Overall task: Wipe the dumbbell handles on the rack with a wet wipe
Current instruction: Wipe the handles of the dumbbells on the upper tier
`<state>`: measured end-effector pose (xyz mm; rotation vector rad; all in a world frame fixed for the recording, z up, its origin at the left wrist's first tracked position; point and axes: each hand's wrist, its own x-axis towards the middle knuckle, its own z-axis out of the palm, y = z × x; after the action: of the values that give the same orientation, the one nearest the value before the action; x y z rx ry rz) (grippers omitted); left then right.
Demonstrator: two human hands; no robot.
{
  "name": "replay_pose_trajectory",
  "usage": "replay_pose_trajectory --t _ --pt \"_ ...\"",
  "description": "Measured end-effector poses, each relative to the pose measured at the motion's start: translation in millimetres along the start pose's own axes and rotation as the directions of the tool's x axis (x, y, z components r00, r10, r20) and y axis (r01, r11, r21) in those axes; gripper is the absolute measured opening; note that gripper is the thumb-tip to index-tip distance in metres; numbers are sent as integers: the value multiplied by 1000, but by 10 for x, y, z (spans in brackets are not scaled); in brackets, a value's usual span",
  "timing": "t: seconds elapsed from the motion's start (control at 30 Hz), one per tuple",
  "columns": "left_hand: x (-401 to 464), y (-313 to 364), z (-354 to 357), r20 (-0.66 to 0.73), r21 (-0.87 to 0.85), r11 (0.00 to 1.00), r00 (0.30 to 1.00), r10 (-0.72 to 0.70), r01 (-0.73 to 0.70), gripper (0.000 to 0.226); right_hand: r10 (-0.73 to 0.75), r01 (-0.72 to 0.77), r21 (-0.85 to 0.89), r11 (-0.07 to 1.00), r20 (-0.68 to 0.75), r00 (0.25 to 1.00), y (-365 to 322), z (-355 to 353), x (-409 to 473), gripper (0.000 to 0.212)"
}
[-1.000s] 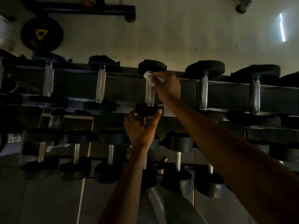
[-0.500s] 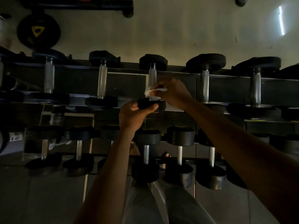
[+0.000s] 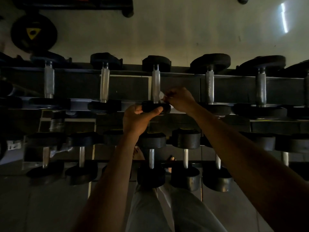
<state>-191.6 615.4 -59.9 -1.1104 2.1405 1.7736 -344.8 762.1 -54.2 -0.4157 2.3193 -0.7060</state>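
A dark two-tier rack holds a row of black dumbbells with silver knurled handles. My left hand grips the near black head of the middle dumbbell on the upper tier. Its handle runs away from me, bare above my hands. My right hand pinches a small white wet wipe against the near end of that handle, just to its right. Only a corner of the wipe shows.
Neighbouring upper-tier handles stand at left and right. Several more dumbbells fill the lower tier. A black weight plate with a yellow triangle lies on the floor beyond, beside a black bar. My legs and sandalled feet are below.
My right hand slid the wipe down the middle handle from its far end to its near end. The left hand stayed on the near dumbbell head.
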Motion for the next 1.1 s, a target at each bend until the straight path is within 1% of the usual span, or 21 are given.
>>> replay_pose_trajectory --t 0.07,0.1,0.13,0.2,0.3,0.4,0.47,0.53,0.57,0.67,0.8,0.9,0.93,1.0,1.1 --pt "22 -16 -4 11 -6 1000 1000 -5 5 42 54 -55 20 998 13 998 -25 -7 0 12" --pt "32 -25 -5 13 -4 1000 1000 -9 9 45 81 -83 72 994 41 996 -34 -26 1 8" --pt "40 -29 -9 16 -4 1000 1000 -11 11 47 96 -108 122 987 95 991 -57 -61 -15 7" --pt "48 -34 -13 18 -4 1000 1000 -15 15 48 133 -166 163 972 197 971 -133 -145 -57 15" --pt "47 -41 -17 21 -22 1000 1000 -19 20 49 235 -264 87 961 248 940 -189 -204 -23 15" --pt "62 -58 -29 12 -20 999 999 -32 33 51 311 -336 61 940 256 915 -244 -214 4 26" --pt "88 -82 -25 -6 11 999 1000 -30 30 64 341 -383 151 911 247 907 -267 -214 25 36" --pt "106 -110 -24 -22 39 998 999 -43 44 78 368 -433 288 854 254 894 -288 -214 65 45" --pt "114 -122 -19 -22 49 998 999 -44 45 79 383 -452 354 818 251 889 -301 -214 100 45" --pt "122 -117 -22 -14 65 997 999 -52 53 75 405 -454 477 753 208 890 -374 -235 200 39" --pt "129 -125 -24 -11 41 996 997 -77 77 80 456 -450 615 648 160 876 -454 -294 288 34" --pt "141 -170 -7 -22 12 997 996 -82 82 81 467 -409 706 579 125 876 -485 -293 376 37" --pt "151 -184 0 -33 5 997 996 -80 80 82 450 -383 720 578 111 886 -507 -295 411 35" --pt "164 -205 10 -45 0 997 996 -76 76 85 428 -353 706 613 78 900 -577 -302 432 32" --pt "172 -226 9 -37 18 996 996 -84 84 87 417 -285 722 630 -5 909 -564 -259 434 39"
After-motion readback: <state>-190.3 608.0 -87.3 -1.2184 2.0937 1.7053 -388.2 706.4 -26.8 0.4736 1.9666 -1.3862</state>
